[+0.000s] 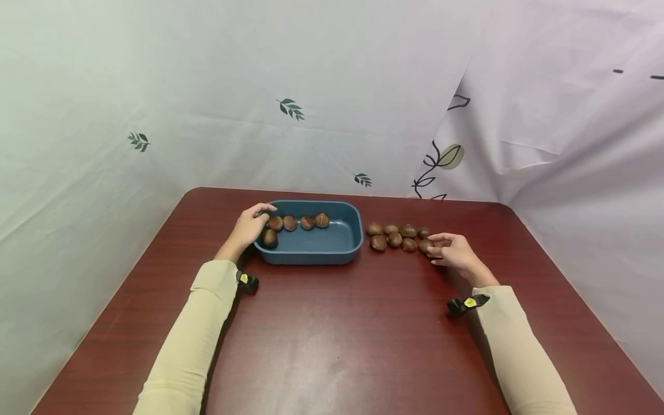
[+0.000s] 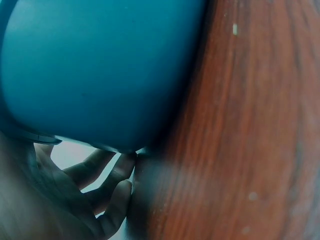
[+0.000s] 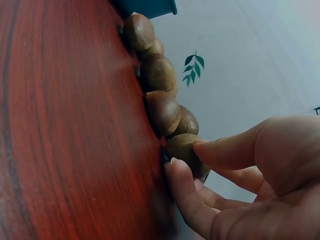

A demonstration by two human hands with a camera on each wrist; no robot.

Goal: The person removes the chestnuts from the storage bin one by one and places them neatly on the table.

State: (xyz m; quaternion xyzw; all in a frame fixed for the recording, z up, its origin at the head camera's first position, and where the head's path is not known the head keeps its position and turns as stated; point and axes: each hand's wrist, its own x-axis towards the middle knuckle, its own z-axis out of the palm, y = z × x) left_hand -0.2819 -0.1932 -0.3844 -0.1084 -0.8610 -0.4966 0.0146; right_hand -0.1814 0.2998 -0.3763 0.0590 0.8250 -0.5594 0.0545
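Note:
At the left end of a blue rectangular tray (image 1: pixel 311 258), my left hand (image 1: pixel 248 227) grips the rim. From the left wrist view, its fingers (image 2: pixel 114 175) bend against the outside of the tray's wall (image 2: pixel 100 75). Several brown chestnuts (image 1: pixel 321 220) lie inside the tray, mostly along its back and left. On the right, my right hand (image 1: pixel 452 252) pinches a chestnut (image 3: pixel 181 148) between thumb and fingers, low over the table at the right end of a group. The other chestnuts of that group (image 1: pixel 394 239) lie in two rough rows between this hand and the tray.
A dark red wooden table (image 1: pixel 332 334) carries everything. White cloth (image 1: pixel 332 86) with leaf prints hangs behind it and along both sides. A black strap with a small camera sits on each wrist, over cream sleeves (image 1: pixel 181 340).

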